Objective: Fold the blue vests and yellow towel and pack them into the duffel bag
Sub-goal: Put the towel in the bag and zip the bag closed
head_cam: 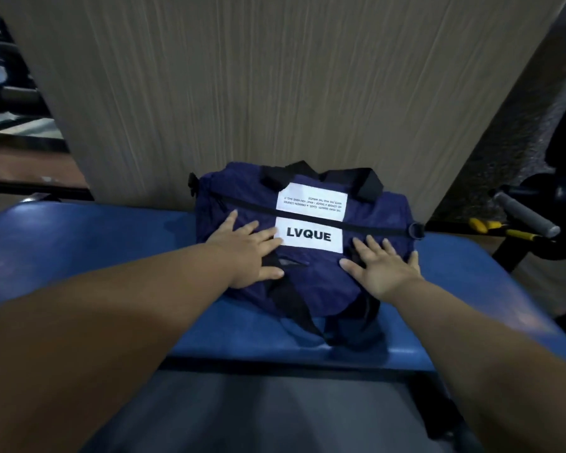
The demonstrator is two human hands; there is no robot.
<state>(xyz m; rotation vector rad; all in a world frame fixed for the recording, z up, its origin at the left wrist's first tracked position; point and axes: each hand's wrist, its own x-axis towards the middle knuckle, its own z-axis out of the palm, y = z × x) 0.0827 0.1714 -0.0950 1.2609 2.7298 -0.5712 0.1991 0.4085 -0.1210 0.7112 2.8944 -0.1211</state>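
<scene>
Both of our hands are pressing flat on the navy duffel bag (383, 210), left hand (242, 253) and right hand (384, 266) spread wide, gripping nothing, likely steadying it on the blue desk (95, 243) against the wall panel (275, 93). Its zip (373, 228) is seemingly lying closed.

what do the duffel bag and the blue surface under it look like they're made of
Duffel bag: probably thin nylon-type fabric, matte navy, finely crinkled; its straps look like black webbing. Blue surface: likely vinyl-covered padding, smooth with a soft sheen.
</scene>
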